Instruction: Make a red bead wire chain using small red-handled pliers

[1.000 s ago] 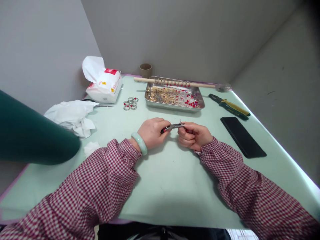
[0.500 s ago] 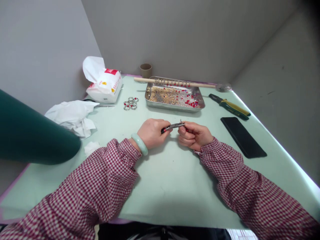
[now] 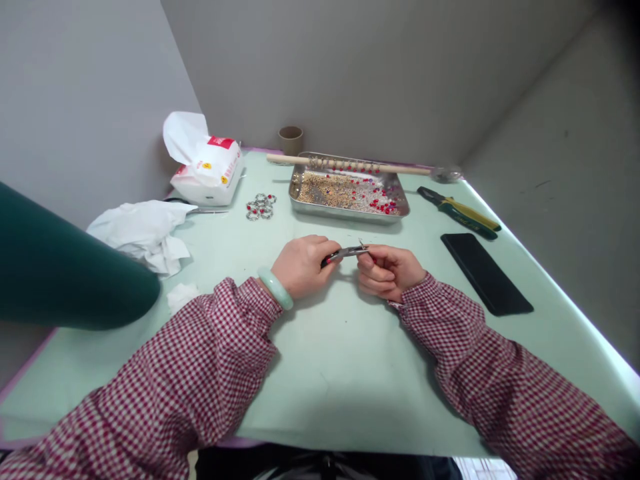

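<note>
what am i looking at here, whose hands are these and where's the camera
There is no machine: a person works with bare hands, and one camera worn on the head looks down at them. The left hand grips small pliers; the right hand pinches a tiny metal piece at their tip. On the pale green table lie a metal tray of beads, a wooden rod, metal rings, a tissue pack, crumpled tissues, green-and-yellow pliers and a black phone. The dark green sleeve at the left seems to be someone else's.

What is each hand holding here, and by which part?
The left hand grips small red-handled metal pliers by the handles. The right hand pinches a tiny metal piece at the pliers' tip; too small to identify.
</note>
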`<action>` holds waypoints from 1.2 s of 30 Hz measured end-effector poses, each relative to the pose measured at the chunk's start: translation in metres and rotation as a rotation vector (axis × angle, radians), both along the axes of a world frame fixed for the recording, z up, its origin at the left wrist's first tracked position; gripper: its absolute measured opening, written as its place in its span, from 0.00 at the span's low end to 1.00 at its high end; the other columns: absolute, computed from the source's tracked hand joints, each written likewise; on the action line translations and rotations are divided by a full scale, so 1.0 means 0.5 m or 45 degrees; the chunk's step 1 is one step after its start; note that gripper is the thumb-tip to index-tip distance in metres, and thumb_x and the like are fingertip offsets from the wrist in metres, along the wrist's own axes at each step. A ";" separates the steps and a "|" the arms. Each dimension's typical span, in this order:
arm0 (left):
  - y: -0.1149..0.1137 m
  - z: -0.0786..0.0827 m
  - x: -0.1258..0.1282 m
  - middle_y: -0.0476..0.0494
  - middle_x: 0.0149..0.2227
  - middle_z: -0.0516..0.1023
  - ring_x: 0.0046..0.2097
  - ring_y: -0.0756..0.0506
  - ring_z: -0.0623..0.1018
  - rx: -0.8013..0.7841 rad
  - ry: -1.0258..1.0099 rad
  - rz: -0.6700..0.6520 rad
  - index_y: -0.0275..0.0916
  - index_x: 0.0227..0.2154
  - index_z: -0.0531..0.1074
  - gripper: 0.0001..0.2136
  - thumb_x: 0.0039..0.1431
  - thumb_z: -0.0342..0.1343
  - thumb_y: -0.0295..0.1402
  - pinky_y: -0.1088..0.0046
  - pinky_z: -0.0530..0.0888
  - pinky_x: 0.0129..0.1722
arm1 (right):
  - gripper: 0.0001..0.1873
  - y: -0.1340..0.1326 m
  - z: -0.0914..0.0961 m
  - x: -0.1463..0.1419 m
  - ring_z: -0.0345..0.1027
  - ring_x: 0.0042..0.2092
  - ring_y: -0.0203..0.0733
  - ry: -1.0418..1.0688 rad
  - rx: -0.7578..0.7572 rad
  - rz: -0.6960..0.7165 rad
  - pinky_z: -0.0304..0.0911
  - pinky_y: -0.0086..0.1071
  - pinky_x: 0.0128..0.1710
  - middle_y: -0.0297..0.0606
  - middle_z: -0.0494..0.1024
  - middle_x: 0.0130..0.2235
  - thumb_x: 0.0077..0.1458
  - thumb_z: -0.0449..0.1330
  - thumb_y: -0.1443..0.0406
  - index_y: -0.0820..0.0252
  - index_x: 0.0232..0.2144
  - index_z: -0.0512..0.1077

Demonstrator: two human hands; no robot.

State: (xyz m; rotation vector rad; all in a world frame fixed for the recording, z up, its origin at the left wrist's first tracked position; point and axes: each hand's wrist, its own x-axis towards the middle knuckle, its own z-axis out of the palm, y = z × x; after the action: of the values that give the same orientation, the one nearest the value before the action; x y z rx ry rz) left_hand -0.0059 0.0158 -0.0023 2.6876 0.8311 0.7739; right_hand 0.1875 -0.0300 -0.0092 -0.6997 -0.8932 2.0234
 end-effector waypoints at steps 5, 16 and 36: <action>0.000 0.002 0.000 0.48 0.24 0.70 0.28 0.49 0.67 -0.016 -0.014 0.002 0.36 0.28 0.72 0.08 0.58 0.49 0.30 0.73 0.63 0.29 | 0.12 0.000 0.000 0.000 0.33 0.14 0.28 -0.036 0.013 -0.033 0.38 0.24 0.13 0.21 0.41 0.12 0.55 0.52 0.61 0.59 0.22 0.66; -0.002 0.006 0.001 0.50 0.22 0.68 0.24 0.51 0.64 -0.082 -0.054 -0.001 0.36 0.24 0.71 0.09 0.58 0.50 0.30 0.73 0.60 0.26 | 0.12 0.000 0.001 -0.003 0.34 0.15 0.28 -0.065 0.045 -0.088 0.39 0.25 0.14 0.21 0.43 0.13 0.56 0.51 0.62 0.59 0.23 0.65; -0.004 0.005 0.005 0.48 0.24 0.68 0.27 0.49 0.65 -0.095 0.023 0.138 0.36 0.24 0.68 0.09 0.59 0.49 0.31 0.72 0.61 0.28 | 0.10 0.002 -0.012 -0.027 0.46 0.16 0.27 -0.251 0.304 -0.474 0.38 0.25 0.16 0.26 0.60 0.16 0.54 0.58 0.61 0.63 0.27 0.70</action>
State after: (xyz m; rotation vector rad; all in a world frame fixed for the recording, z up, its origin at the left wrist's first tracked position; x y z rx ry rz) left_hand -0.0036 0.0140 0.0000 2.6055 0.9969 0.7279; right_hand 0.1740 -0.0291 -0.0154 -0.8685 -1.0138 1.5113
